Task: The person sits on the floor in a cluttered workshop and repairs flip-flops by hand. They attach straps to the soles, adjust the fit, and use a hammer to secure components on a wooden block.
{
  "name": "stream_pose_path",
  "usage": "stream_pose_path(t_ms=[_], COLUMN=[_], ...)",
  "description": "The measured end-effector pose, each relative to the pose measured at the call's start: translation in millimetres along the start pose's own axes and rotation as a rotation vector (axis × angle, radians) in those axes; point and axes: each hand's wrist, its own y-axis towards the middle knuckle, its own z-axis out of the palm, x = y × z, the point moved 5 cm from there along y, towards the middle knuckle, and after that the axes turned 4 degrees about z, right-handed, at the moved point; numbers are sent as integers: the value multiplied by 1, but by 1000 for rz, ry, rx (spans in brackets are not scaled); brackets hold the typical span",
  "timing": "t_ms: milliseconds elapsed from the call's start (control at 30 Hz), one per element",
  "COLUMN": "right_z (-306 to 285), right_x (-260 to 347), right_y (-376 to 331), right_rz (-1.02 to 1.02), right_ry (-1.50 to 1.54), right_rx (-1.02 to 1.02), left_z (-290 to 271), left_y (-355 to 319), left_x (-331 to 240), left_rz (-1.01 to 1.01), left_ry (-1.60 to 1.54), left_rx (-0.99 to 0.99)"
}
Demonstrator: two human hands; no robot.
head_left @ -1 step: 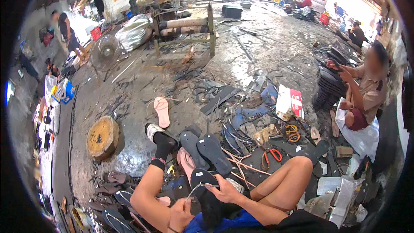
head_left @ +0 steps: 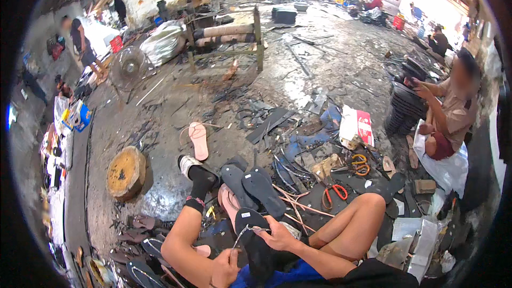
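Observation:
A black flip-flop sole [head_left: 249, 245] with a small white label rests over my lap. My right hand [head_left: 278, 234] grips its right edge, thumb on top, by a strap end. Running from the sole toward my left hand [head_left: 226, 269] is a thin, shiny, pale strap [head_left: 240, 236]; my left fingers are closed on its lower end. Just beyond lie two dark flip-flop soles [head_left: 263, 191] and a pink sandal [head_left: 229, 202], close to my left foot in a white-strapped slide [head_left: 188, 165].
Orange-handled scissors [head_left: 335, 196] and yellow-handled scissors [head_left: 361, 165] lie right of the pink straps [head_left: 298, 209]. A round wooden block [head_left: 126, 172] stands left; a pink sandal [head_left: 198, 141] lies ahead. At right, a seated person [head_left: 453, 109] works beside stacked black soles [head_left: 400, 109].
My left hand has shifted slightly right and down, still on the strap. The co-worker's hands at right have moved a little. The whole view is slightly shifted.

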Motion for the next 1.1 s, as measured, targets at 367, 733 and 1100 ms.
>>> stream_pose_path(t_ms=[367, 733, 1100], right_z=[-11, -58, -39], right_x=[10, 44, 83], right_y=[17, -5, -6], right_rz=[-67, -272, -88], right_ry=[66, -55, 292], right_rx=[-161, -351, -84], left_z=[43, 25, 11], left_y=[-5, 47, 57], left_x=[-46, -35, -64], left_rz=[-320, -576, -170], left_ry=[-772, -1248, -868], left_rx=[238, -207, -254])
